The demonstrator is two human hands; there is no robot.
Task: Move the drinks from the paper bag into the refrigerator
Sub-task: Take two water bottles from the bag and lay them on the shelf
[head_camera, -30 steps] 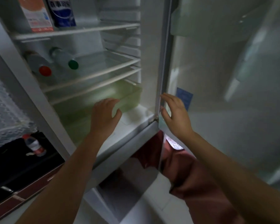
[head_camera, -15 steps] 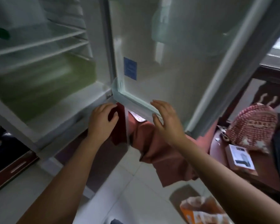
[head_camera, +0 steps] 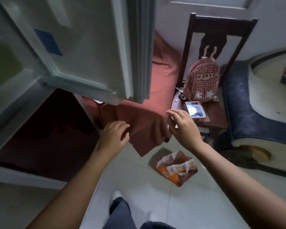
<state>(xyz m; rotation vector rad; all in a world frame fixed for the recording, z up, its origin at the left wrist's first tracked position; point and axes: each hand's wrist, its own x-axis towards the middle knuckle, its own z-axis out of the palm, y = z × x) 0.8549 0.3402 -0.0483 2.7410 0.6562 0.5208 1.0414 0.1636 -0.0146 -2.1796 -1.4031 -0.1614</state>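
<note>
The orange and white paper bag (head_camera: 175,167) lies open on the pale tiled floor, low and right of centre. The refrigerator (head_camera: 15,100) fills the left side, with its upper door (head_camera: 82,52) swung open toward me. My left hand (head_camera: 114,134) hovers in front of a red cloth, fingers loosely apart, holding nothing. My right hand (head_camera: 182,126) is spread open above the bag and holds nothing. No drink shows in this view.
A red cloth (head_camera: 139,128) hangs below the door. A dark wooden chair (head_camera: 213,47) at the right carries a red patterned backpack (head_camera: 201,80) and a small white box (head_camera: 195,111). A blue and cream sofa (head_camera: 262,100) stands at far right. My legs (head_camera: 122,214) are at the bottom.
My view has swung right and down, away from the refrigerator shelves toward the floor. Both hands have left the refrigerator and door edge, and the paper bag has come into full view.
</note>
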